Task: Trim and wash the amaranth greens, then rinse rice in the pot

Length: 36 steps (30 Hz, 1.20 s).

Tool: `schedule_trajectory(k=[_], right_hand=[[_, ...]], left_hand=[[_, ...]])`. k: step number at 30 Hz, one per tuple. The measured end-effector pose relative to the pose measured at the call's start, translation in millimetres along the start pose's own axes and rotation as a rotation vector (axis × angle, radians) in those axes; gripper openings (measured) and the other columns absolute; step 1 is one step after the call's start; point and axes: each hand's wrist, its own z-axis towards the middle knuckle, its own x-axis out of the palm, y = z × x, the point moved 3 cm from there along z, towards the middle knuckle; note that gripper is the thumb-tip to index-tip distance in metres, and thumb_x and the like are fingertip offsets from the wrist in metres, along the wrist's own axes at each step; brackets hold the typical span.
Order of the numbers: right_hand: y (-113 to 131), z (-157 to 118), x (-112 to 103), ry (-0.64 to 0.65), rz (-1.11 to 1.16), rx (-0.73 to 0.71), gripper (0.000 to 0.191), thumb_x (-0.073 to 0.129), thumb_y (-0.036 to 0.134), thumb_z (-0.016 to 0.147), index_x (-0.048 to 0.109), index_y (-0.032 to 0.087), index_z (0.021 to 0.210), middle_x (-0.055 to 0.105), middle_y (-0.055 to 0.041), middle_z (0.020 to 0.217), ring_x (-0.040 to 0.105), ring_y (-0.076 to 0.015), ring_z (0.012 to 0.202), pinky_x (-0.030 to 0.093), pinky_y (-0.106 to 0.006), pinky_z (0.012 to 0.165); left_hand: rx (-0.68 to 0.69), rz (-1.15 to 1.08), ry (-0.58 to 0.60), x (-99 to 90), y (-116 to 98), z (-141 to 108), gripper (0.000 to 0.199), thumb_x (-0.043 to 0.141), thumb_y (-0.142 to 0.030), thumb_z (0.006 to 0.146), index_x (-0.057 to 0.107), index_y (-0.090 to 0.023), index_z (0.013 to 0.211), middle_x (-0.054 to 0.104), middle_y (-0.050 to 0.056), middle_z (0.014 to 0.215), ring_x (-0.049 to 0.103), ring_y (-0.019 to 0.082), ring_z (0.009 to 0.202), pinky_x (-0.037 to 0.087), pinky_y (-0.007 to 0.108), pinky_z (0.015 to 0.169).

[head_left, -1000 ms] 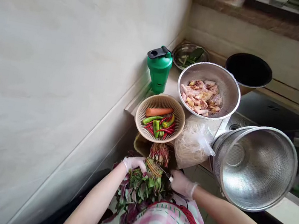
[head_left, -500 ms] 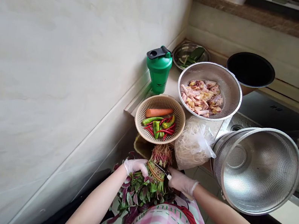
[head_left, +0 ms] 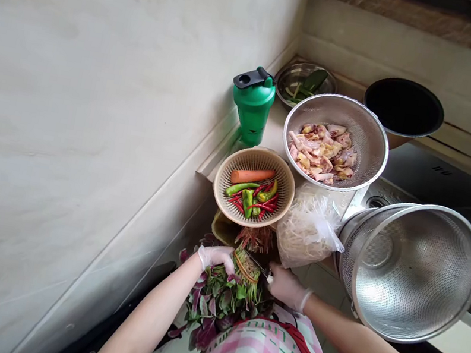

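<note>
My left hand, in a clear glove, is closed around a bunch of red-and-green amaranth. A yellowish band circles the stems, whose pale cut ends face away from me. In my gloved right hand is a knife, its thin blade beside the cut ends and a bit of white showing at the grip. Reddish roots lie apart from the stems, just beyond them. They are at the mouth of a yellowish container, partly hidden under the basket.
A beige basket holds a carrot and peppers. Behind it stand a green shaker bottle and a metal colander of raw meat pieces. To the right are a knotted plastic bag, a tilted strainer and a black pot.
The roots have come off the stems and dropped away from the bunch. My right hand has drawn the knife slightly to the right, while my left hand keeps its hold.
</note>
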Motion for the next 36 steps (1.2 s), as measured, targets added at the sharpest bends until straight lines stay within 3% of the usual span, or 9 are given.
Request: schedule_trajectory(k=[7,13,20,25,32,36], right_hand=[[4.9,1.5,-8.2,0.124,0.12,-0.05,0.044,0.062,0.008,0.062,0.058,0.018,0.104,0.064,-0.0028,0.088,0.052,-0.0155,0.075,0.036,-0.026,0.068],[20.5,4.7,-19.7,-0.017,-0.027,-0.149,0.036,0.056,0.011,0.07,0.055,0.017,0.106,0.06,-0.0029,0.084,0.047,-0.015,0.07,0.037,-0.029,0.071],[31.8,-2.8,-27.1,0.049,-0.191,-0.143,0.044,0.059,0.007,0.065,0.057,0.009,0.108,0.061,-0.008,0.079,0.047,-0.0166,0.064,0.034,-0.029,0.064],[37.7,-0.9,-28.0,0.017,-0.179,-0.147,0.032,0.057,0.011,0.072,0.06,0.009,0.103,0.064,-0.0124,0.085,0.052,-0.0188,0.067,0.035,-0.029,0.065],[25.5,0.3,-23.8,-0.109,-0.03,-0.093,0.02,0.056,0.02,0.079,0.061,0.013,0.097,0.066,-0.01,0.089,0.057,-0.0189,0.079,0.039,-0.028,0.073],[1.1,-11.6,-18.1,0.02,0.133,-0.072,0.03,0.059,0.015,0.071,0.061,0.016,0.101,0.066,-0.006,0.091,0.055,-0.018,0.079,0.039,-0.027,0.073]], left_hand=[[-0.018,0.063,0.023,2.8,-5.3,-0.8,0.034,0.073,-0.017,0.043,0.076,-0.017,0.077,0.074,0.0,0.077,0.064,0.022,0.076,0.05,0.032,0.075],[0.033,0.047,0.135,16.8,-16.8,6.1,0.035,0.076,-0.02,0.043,0.075,-0.019,0.078,0.073,-0.003,0.076,0.063,0.02,0.076,0.05,0.032,0.079],[0.009,0.055,0.094,14.6,-21.9,3.5,0.037,0.076,-0.019,0.04,0.076,-0.02,0.076,0.074,-0.004,0.076,0.061,0.019,0.071,0.049,0.031,0.074],[0.008,0.038,0.083,15.6,-22.5,3.4,0.027,0.075,-0.016,0.041,0.075,-0.019,0.068,0.073,-0.004,0.072,0.061,0.019,0.072,0.05,0.031,0.077],[0.054,0.089,0.101,6.5,-14.7,1.6,0.039,0.079,-0.022,0.042,0.076,-0.017,0.081,0.073,-0.001,0.075,0.063,0.021,0.071,0.052,0.032,0.072],[0.105,0.081,0.118,-1.9,-9.0,-11.4,0.057,0.082,-0.023,0.04,0.074,-0.016,0.096,0.075,0.002,0.087,0.066,0.022,0.074,0.054,0.032,0.072]])
